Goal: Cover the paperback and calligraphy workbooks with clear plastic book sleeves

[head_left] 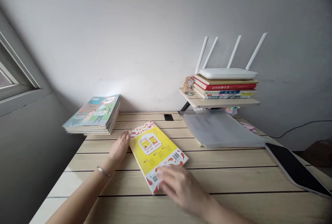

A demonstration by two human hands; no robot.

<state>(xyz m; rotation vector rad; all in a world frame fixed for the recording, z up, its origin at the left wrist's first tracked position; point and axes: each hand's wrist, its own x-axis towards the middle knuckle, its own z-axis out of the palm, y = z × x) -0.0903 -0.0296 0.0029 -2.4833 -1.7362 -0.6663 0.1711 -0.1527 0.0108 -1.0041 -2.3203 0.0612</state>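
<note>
A yellow book [155,151] with white and red-orange patterned bands lies at an angle on the slatted wooden table, its barcode side facing up. My left hand [120,148], with a bangle on the wrist, is at the book's upper left edge, its fingers closed against that edge. Over the book's near edge, my right hand [181,186] is smeared by motion. Its fingertips overlap the printed band near the QR code, and whether they press on the cover cannot be made out.
A stack of picture-covered books [94,113] stands at the table's back left. On the right, a small raised shelf [220,102] carries books and a white router [229,73]. Translucent folders [220,130] lie below it, touching or near a dark-screened tablet [295,168]. A socket [168,117] sits at the back.
</note>
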